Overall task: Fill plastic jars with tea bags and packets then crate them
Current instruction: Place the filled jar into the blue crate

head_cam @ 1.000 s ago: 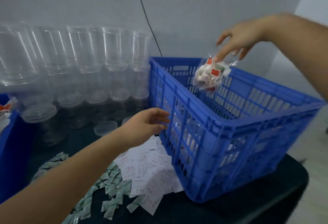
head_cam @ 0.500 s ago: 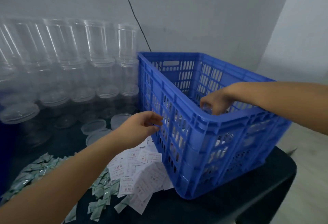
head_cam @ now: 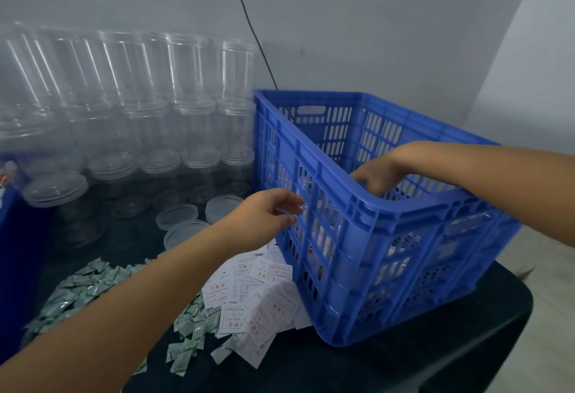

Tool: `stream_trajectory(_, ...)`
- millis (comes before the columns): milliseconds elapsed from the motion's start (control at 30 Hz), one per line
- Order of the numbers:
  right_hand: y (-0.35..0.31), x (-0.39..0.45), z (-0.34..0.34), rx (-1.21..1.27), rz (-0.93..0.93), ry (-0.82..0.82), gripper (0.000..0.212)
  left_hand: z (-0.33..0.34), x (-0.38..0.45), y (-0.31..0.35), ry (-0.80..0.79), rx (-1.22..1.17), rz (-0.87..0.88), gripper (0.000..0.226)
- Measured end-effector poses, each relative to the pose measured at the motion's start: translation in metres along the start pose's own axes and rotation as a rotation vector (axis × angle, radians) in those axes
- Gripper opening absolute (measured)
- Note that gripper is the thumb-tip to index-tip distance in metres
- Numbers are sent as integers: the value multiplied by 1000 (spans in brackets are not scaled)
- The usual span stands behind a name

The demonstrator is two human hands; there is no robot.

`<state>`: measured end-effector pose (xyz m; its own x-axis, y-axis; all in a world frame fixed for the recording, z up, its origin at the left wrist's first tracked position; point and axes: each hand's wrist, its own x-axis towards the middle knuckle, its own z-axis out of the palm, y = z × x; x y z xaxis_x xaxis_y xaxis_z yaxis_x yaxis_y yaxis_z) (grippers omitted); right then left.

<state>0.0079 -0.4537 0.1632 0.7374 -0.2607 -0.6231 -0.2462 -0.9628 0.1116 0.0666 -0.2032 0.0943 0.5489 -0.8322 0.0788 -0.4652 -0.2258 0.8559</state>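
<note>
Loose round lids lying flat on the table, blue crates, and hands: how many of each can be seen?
Loose round lids: 3
Blue crate: 1
Hands: 2, left hand and right hand
Total: 6

Blue slatted crate point(head_cam: 389, 221) upright on dark table, filled jars dimly visible through slats. Clear empty jars point(head_cam: 140, 106) stacked left; green packets point(head_cam: 77, 287) and white slips point(head_cam: 258, 293) scattered in front.

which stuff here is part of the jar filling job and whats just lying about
Job: blue crate; empty clear jars; loose lids; green packets; white slips; both hands.
Lying about: black cable on wall; blue bin at left edge.
</note>
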Motion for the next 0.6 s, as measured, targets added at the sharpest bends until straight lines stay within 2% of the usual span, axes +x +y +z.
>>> stream_trajectory(167,-4,-28,-39,-36,62,348,44,-5,-5,1,-9,46,9,28)
stream_trajectory(267,-15,-46,-75,77,17,657,35,-15,-10,1,12,67,23,28)
stream_trajectory(333,-34,-54,-101,121,-13,798,33,-26,-14,2,37,78,28,28)
stream_trajectory(467,-84,-51,-144,186,-100,924,33,-52,-31,-3,99,95,13,27)
stream_trajectory(600,-133,-29,-172,270,-173,973,35,-84,-64,-19,176,167,-20,26)
